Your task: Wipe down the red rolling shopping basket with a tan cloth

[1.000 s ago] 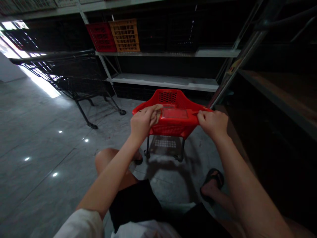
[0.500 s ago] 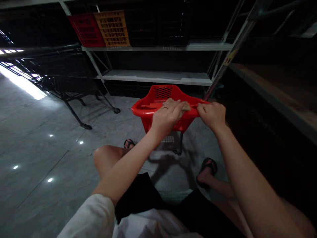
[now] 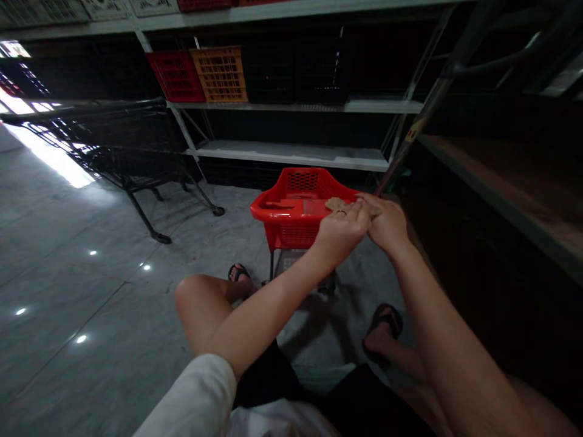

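A small red shopping cart with a basket body stands on the floor between my knees. My left hand, wearing a ring, is closed on a beige-brown cloth at the right end of the cart's near rim. Part of the cloth bulges out past the knuckles, over the basket. My right hand meets the left at that corner, its visible fingers stretched out to the left. A bit of cloth shows between the two hands. Their overlap hides the rim corner and some right fingertips.
Behind the cart, a metal shelf rack carries a red crate, a yellow crate and black crates. A dark wire cart stands left. A ledge runs along the right. My sandalled feet flank the red cart.
My left hand has slid right along the rim with the cloth, up to my right hand. The right hand has loosened from the rim and its fingers have straightened. The view has tilted slightly up.
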